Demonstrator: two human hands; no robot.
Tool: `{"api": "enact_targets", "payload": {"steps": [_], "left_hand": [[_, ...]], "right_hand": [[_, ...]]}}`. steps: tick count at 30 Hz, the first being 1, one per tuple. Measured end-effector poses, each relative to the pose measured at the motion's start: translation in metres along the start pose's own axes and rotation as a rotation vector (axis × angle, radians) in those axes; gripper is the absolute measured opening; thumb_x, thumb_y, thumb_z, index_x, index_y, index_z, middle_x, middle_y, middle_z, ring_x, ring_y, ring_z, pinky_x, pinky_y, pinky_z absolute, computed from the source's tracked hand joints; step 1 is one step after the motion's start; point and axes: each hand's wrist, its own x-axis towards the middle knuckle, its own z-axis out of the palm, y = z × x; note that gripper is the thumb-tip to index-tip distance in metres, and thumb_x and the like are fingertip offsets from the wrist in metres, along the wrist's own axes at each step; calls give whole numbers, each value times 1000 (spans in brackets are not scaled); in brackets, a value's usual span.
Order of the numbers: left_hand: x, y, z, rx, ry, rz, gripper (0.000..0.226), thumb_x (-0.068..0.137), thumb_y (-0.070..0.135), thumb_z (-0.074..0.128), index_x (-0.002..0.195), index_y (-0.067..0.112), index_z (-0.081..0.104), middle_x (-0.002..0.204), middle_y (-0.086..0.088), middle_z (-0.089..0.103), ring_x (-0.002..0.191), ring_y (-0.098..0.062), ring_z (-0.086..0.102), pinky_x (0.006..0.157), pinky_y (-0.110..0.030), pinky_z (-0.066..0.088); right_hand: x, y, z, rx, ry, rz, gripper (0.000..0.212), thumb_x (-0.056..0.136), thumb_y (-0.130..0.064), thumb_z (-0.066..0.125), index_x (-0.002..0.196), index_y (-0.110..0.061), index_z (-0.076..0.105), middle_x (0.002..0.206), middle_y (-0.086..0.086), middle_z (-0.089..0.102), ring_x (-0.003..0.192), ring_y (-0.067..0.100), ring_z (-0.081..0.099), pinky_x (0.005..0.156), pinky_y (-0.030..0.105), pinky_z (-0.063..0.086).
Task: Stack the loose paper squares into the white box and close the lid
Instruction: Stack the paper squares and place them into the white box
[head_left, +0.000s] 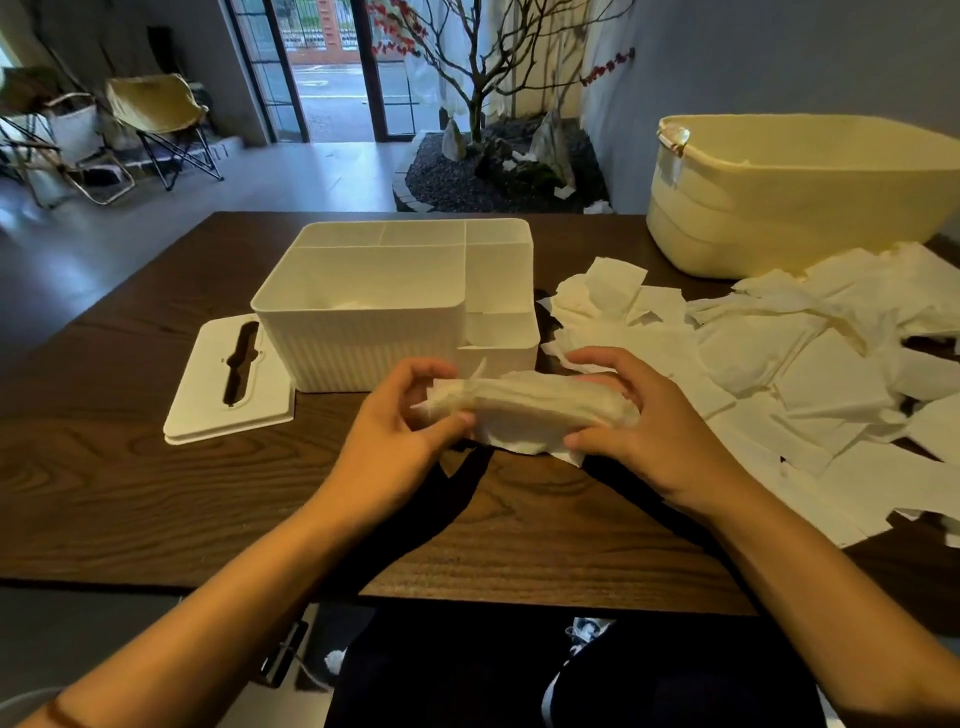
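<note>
Item: small stack of thin white paper squares (530, 410). Your left hand (395, 431) and right hand (644, 421) each pinch one end of it, fingers above and thumb below, just above the dark wood-grain worktop (156, 493). That two-ended grip looks meant to square the soft, limp sheets, whose edges are ragged and sag between your hands.

Item: white ribbed plastic box (395, 312). It stands open just behind the stack, its large front compartment facing you, ready to take the sheets. Smaller compartments line its back and right side.

Item: flat white plastic lid with a long slot (228, 384). It lies off, touching the box's left side, within reach for closing.

Item: loose heap of crumpled white paper squares (779, 364). It is spread to your right, overlapping, still to be gathered.

Item: pale yellow plastic tub (779, 208). It sits behind the heap.
</note>
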Motion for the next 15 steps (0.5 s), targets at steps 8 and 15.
{"api": "enact_targets", "payload": {"steps": [8, 15], "left_hand": [[-2, 12, 26, -222, -81, -116, 35, 89, -7, 56, 108, 23, 59, 111, -14, 66, 95, -37, 64, 78, -48, 51], [-3, 11, 26, -48, -108, 16, 50, 87, -13, 56, 118, 26, 50, 120, -8, 59, 96, -24, 69, 78, -37, 59]], "right_hand": [[3, -9, 25, 124, 88, -33, 60, 78, 3, 73, 126, -28, 56, 111, -17, 60, 95, -14, 56, 73, 3, 45], [1, -10, 23, 171, 42, -13, 81, 66, 0, 80, 132, -33, 46, 119, -5, 58, 94, -5, 59, 69, 11, 49]]}}
